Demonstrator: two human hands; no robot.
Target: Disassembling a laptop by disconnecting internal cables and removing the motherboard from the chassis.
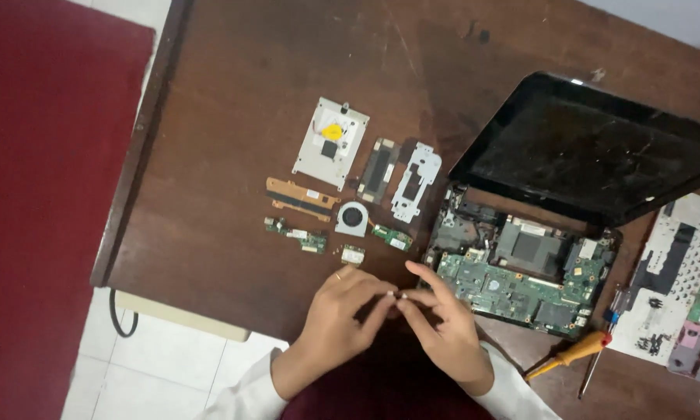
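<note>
My left hand (336, 319) and my right hand (443, 323) meet fingertip to fingertip over the near edge of the brown table (233, 85). Between the fingers they pinch a tiny part (397, 295), too small to identify. A ring shows on my left hand. Just right of my right hand lies an opened laptop base with its green circuit board (521, 284) exposed and its dark screen (591, 148) tilted back.
Removed parts lie in rows beyond my hands: a silver drive plate (330, 142), two metal brackets (416, 180), a copper heat pipe (301, 198), a small fan (352, 218), small green boards (295, 234). An orange-handled screwdriver (571, 354) and a white keyboard frame (676, 280) sit right. Red carpet (39, 210) covers the floor left.
</note>
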